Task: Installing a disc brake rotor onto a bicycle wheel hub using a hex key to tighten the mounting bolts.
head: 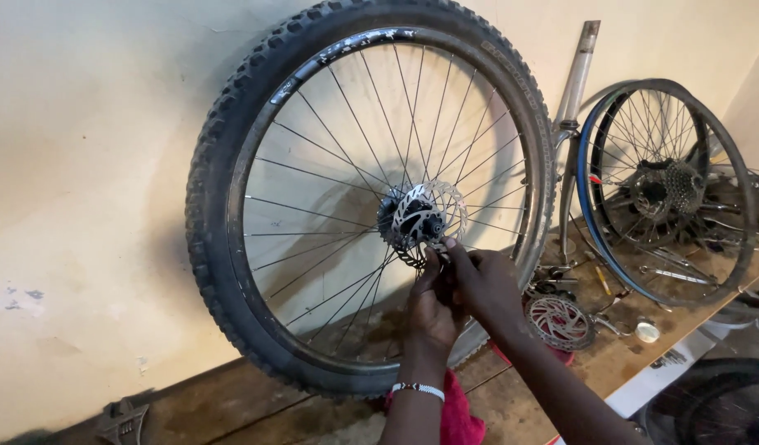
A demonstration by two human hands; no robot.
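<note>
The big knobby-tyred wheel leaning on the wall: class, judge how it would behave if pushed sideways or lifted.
The wheel stands upright on its tyre against the wall, so a sideways push would probably roll it. Thin spokes and open space suggest it is light for its size. Both hands, left hand and right hand, work at its hub, probably steadying it.

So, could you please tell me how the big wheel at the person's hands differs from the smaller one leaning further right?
The big wheel wears a knobby black tyre; the smaller wheel shows only a bare rim with a blue band. The big wheel's hub carries a silver brake disc, where both hands work; the smaller wheel's hub carries a cluster of sprockets and is untouched. Both lean against the wall on the wooden bench.
</note>
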